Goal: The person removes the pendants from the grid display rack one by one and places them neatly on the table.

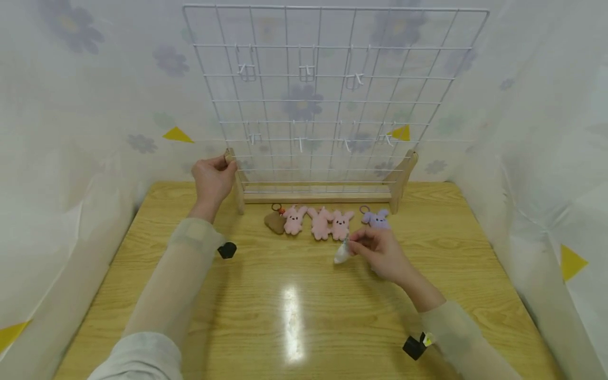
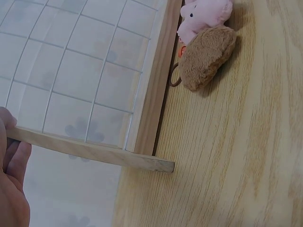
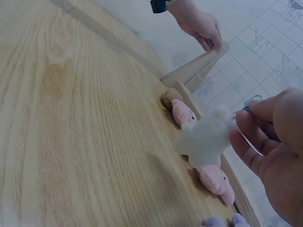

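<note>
My left hand (image 1: 214, 179) grips the top of the left wooden upright (image 2: 94, 150) of a stand that bears a white wire grid (image 1: 323, 100). In my right hand (image 1: 382, 253) a small white plush keychain (image 3: 206, 137) hangs, pinched by its metal clasp between thumb and fingers, above the table. Beyond it, along the stand's foot, lie a brown plush keychain (image 2: 208, 56) with a ring, several pink plush keychains (image 1: 293, 220) with faces or ears, and a purple plush keychain (image 1: 377, 218), partly behind the right hand.
Several white hooks (image 1: 306, 70) sit on the grid in two rows, with nothing hanging from them. The stand rests near the back of the wood-grain table (image 1: 247, 306). Flower-print sheeting (image 1: 95, 105) with yellow triangles surrounds it.
</note>
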Available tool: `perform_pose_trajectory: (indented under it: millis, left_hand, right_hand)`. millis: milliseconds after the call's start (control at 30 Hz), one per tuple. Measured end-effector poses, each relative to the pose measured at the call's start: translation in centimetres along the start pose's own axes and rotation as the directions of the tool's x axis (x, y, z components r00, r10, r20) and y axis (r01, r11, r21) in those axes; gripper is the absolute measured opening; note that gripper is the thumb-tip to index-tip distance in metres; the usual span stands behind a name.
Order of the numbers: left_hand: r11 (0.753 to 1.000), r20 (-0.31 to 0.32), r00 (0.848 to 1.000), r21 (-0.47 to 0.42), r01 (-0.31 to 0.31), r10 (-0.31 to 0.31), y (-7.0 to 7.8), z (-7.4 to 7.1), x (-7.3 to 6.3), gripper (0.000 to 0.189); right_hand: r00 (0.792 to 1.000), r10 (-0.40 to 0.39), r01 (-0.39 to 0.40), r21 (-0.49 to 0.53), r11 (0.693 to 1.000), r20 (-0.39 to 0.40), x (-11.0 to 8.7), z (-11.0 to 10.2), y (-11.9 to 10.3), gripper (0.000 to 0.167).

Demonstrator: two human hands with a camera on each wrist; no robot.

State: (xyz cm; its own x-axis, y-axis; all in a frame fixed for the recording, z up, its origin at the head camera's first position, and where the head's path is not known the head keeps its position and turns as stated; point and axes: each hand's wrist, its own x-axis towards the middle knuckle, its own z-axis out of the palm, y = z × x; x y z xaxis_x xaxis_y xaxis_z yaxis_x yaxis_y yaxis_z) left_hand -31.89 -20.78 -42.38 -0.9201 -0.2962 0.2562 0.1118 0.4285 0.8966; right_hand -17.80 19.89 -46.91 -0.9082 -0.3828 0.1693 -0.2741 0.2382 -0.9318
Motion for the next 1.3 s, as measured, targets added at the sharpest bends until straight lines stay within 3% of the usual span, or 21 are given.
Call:
perform_pose_trajectory:
  millis: [267, 467, 567, 800, 1300]
  left_hand:
    - [1.0, -0.007, 1.0, 0.015, 0.015, -0.015, -0.3, -0.2, 0.2, 0.025]
    - [1.0, 0.0, 1.0, 0.0, 0.02, -0.02, -0.3, -0.3, 0.2, 0.025]
    - [1.0, 0.0, 1.0, -0.006, 0.019, -0.019, -0.2, -0.3, 0.3, 0.025]
    - [1.0, -0.007, 1.0, 0.021, -0.006, 0.006, -0.2, -0.3, 0.5, 0.025]
    - [1.0, 0.019, 1.0, 0.028, 0.012, -0.012, -0.6, -0.1, 0.5, 0.027]
  right_hand:
    - [0.991, 0.046, -0.043, -0.026, 0.999, 0.122, -0.5, 1.0, 0.0, 0.004]
    - [0.962, -0.047, 0.042, 0.025, 0.999, 0.269, -0.3, 1.0, 0.7, 0.006]
    - [0.954, -0.035, 0.029, 0.025, 0.999, 0.297, 0.0, 0.5, 1.3, 0.007]
    - [0.971, 0.102, -0.089, -0.067, 0.994, 0.218, 0.9, -0.9, 2.6, 0.007]
    - [0.982, 0.15, -0.136, -0.12, 0.983, 0.118, 2.4, -0.7, 4.6, 0.009]
